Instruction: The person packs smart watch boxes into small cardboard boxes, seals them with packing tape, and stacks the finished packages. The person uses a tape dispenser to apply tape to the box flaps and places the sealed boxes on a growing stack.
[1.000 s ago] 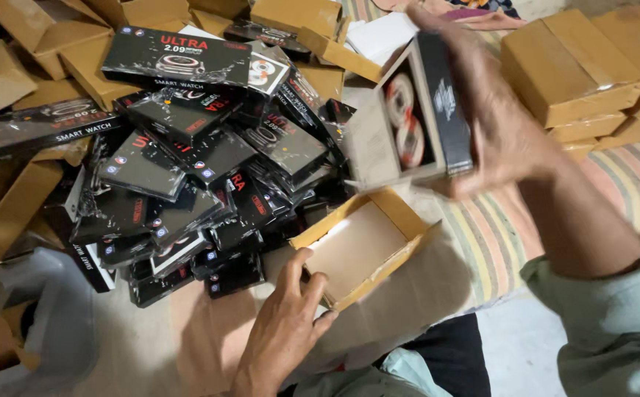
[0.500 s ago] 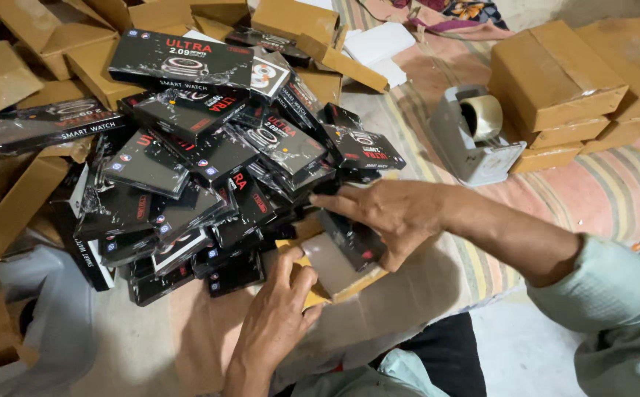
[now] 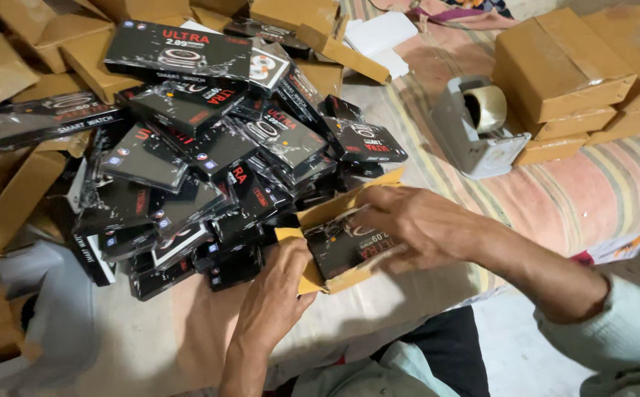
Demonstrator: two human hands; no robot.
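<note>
My left hand [image 3: 276, 290] grips the near edge of an open brown cardboard carton [image 3: 338, 209] lying on the bed. A black shrink-wrapped product box [image 3: 346, 246] lies inside the carton, and my right hand [image 3: 416, 224] rests on top of it, fingers spread over its right end. A large heap of similar black product boxes [image 3: 210, 147] is piled just left of and behind the carton.
A grey tape dispenser [image 3: 478, 129] with a clear tape roll stands to the right on a striped bedsheet [image 3: 577, 191]. Stacked closed brown cartons [image 3: 563, 73] sit at the far right. Flat and folded brown cartons [image 3: 11, 66] ring the heap at left and back.
My right hand brought the black box down from above into the open carton and now presses it in. The left hand stayed on the carton's edge.
</note>
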